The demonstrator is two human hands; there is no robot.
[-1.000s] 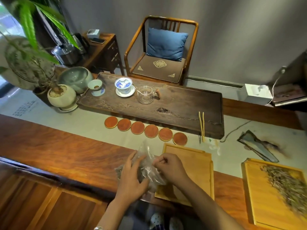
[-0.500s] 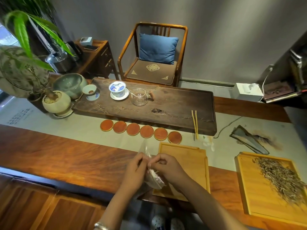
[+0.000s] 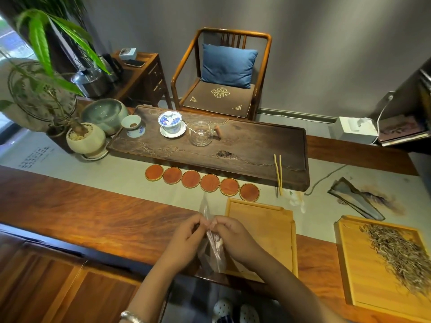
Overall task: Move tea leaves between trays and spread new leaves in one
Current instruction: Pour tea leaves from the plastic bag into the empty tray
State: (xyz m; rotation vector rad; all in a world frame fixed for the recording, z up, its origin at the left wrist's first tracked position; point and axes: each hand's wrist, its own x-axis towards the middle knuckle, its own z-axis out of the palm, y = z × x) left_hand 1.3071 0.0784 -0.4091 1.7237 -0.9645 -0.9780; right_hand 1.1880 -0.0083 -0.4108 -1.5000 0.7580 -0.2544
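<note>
Both hands meet at the top of a clear plastic bag (image 3: 213, 249). The left hand (image 3: 184, 241) and the right hand (image 3: 233, 238) each pinch the upper edge of the bag with curled fingers, the fingertips almost touching each other. The bag hangs down between the 2 hands, and something dark shows inside it, but it is too blurred to name.

The bag is over the near left corner of a light wooden tray (image 3: 268, 229), which lies flat on the long wooden table (image 3: 93, 220) and is partly hidden by the right hand. A second light tray (image 3: 359, 271) lies well apart to the right, and a heap of dry tea leaves (image 3: 401, 255) is spread along its right side.

Behind the first tray, 6 round orange coasters (image 3: 203, 181) lie in a row on a pale cloth runner (image 3: 105, 169). Beyond them stands a dark tea board (image 3: 256, 148) with a blue and white lidded cup (image 3: 170, 121), a glass pitcher (image 3: 201, 134) and 2 thin yellow sticks (image 3: 278, 170). A potted plant (image 3: 85, 139) stands at the left, and a wooden chair (image 3: 224, 73) with a blue cushion is behind the table.
</note>
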